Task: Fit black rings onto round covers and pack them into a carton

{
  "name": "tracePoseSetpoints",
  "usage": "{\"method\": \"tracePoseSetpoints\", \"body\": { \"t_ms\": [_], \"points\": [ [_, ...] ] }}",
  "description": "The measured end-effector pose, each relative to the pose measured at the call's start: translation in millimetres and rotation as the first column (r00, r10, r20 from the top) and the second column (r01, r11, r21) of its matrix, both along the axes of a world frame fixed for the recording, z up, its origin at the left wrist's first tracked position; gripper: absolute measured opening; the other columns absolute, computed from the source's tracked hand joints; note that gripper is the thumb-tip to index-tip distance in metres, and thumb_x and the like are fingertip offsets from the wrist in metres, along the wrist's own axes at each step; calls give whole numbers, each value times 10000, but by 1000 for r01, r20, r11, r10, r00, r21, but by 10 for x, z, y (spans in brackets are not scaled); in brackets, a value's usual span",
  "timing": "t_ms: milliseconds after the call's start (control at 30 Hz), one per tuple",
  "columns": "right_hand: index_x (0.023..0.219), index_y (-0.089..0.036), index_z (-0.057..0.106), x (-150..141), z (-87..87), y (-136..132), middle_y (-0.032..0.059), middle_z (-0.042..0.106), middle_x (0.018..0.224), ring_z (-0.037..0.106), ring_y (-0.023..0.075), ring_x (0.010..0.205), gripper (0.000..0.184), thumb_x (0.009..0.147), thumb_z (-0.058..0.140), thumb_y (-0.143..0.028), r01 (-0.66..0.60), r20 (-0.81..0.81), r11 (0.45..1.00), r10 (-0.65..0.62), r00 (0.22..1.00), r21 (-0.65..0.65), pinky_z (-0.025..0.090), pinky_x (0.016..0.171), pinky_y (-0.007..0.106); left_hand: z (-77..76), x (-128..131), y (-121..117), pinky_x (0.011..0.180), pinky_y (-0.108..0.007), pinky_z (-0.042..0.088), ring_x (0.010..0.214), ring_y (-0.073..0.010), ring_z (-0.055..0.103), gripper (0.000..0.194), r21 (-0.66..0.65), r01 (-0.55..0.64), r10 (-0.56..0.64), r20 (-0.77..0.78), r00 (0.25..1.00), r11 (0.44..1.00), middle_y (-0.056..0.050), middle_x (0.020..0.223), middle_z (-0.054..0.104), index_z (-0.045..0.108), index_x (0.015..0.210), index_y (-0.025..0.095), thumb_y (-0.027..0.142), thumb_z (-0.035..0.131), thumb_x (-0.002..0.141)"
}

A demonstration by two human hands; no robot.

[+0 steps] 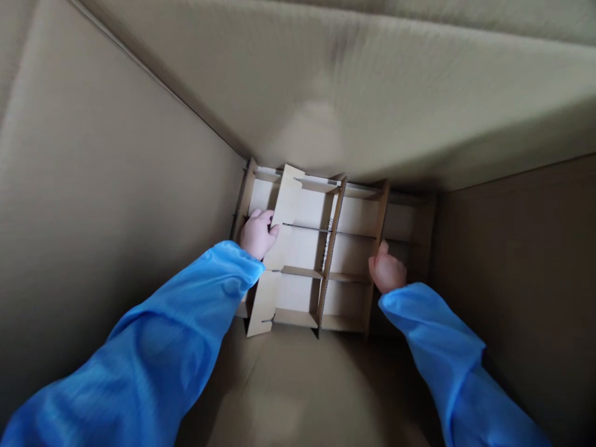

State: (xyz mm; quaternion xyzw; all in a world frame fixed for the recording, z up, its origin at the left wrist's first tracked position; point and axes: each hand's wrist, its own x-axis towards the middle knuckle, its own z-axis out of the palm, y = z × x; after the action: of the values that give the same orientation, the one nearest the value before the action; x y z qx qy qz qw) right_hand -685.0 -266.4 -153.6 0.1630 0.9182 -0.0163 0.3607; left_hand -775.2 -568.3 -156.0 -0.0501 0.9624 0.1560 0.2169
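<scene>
A cardboard divider grid (329, 248) of interlocked slotted strips lies at the bottom of a deep cardboard box (354, 105). My left hand (259, 233) is closed on the grid's tilted left strip, thumb on its near face and the other fingers reaching over behind it. This strip leans to the left, showing its broad pale side and its slots. Farther right, my right hand (387, 270) grips another long strip of the same grid, its thumb up along the strip's edge. Some fingers of both hands are hidden behind the cardboard.
Tall cardboard walls rise on every side, with the left wall (116, 143) and the right wall (516, 248) flanking my arms. The near wall (298, 391) slopes up toward me. Blue sleeves (186, 329) cover both forearms.
</scene>
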Motion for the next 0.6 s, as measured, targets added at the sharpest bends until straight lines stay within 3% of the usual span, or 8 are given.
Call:
{"method": "tracePoseSetpoints", "body": {
  "t_ms": [67,200,433,600],
  "points": [
    [1584,-17,177,24,-43,-28,182,752,907,744,315,854,674,991,415,-232,37,-30,999,-37,999,7,546,759,394,17,84,32,803,-331,540,935,-235,645,297,-43,40,-43,-69,997,998,-101,1154,604,618,1163,167,220,558,877],
    [1612,-45,-42,56,-79,76,171,757,873,750,314,804,811,981,437,-221,76,-57,997,-76,995,11,553,714,389,56,185,200,712,-379,533,1063,-302,628,293,-200,91,-113,-102,988,976,-119,1196,607,581,1170,183,191,501,889],
    [1607,-34,134,-75,-52,144,196,757,911,742,327,821,687,1021,361,-311,13,-96,999,-8,995,44,570,730,414,-84,216,245,899,-406,531,1178,-318,599,452,-150,78,-88,-64,994,986,-163,1317,605,468,1383,141,215,462,937],
    [1622,-60,38,-167,-97,187,160,759,860,727,291,729,670,1050,309,-279,-73,-192,997,76,978,19,565,691,374,-161,230,209,907,-423,521,1158,-344,614,544,-139,89,-101,-78,992,986,-181,1323,597,381,1500,140,393,347,1020]
  ]
}}
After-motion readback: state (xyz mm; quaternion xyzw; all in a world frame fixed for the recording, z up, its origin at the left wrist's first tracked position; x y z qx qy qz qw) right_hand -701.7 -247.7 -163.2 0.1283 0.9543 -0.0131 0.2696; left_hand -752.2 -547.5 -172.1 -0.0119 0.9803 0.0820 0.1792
